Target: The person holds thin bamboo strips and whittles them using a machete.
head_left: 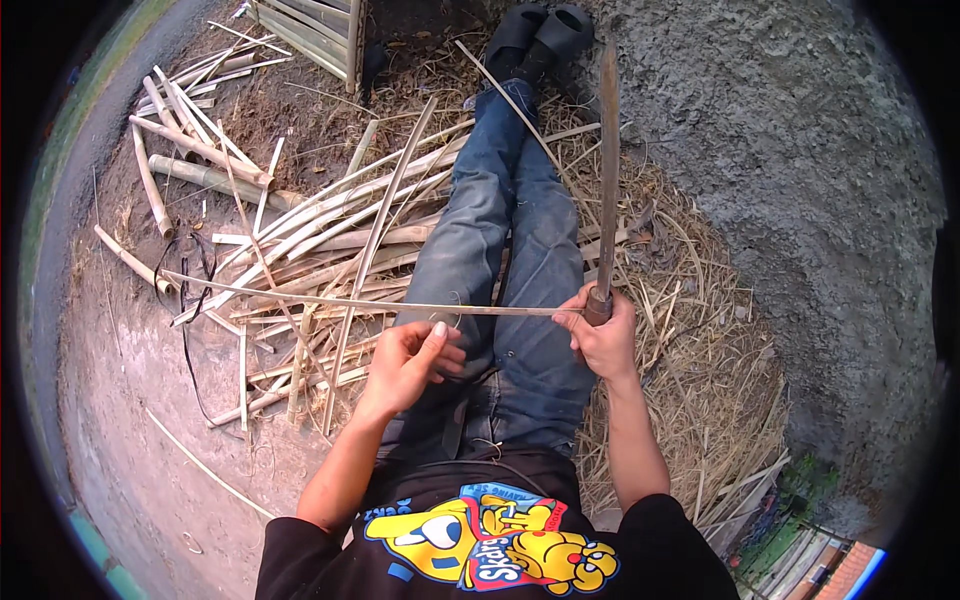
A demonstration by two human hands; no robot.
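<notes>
My right hand (608,335) is closed around the wooden handle of a long-bladed knife (608,170), its blade pointing up and away from me. Between the thumb and fingers of that same hand is the end of a thin bamboo strip (340,301), which runs leftward across my thighs. Just under the middle of the strip is my left hand (415,362), fingers loosely bent and apart, the thumb tip close below the strip. A fine curled shaving (457,305) shows near that thumb. Whether the thumb touches the strip is hard to see.
Split bamboo strips (330,230) lie heaped left of my outstretched legs (480,220). Thicker bamboo pieces (205,150) are farther left, near a black cord (186,330). Shavings (690,370) cover the ground at right, beside a rough grey wall (790,170). A slatted bamboo panel (315,35) stands at the back.
</notes>
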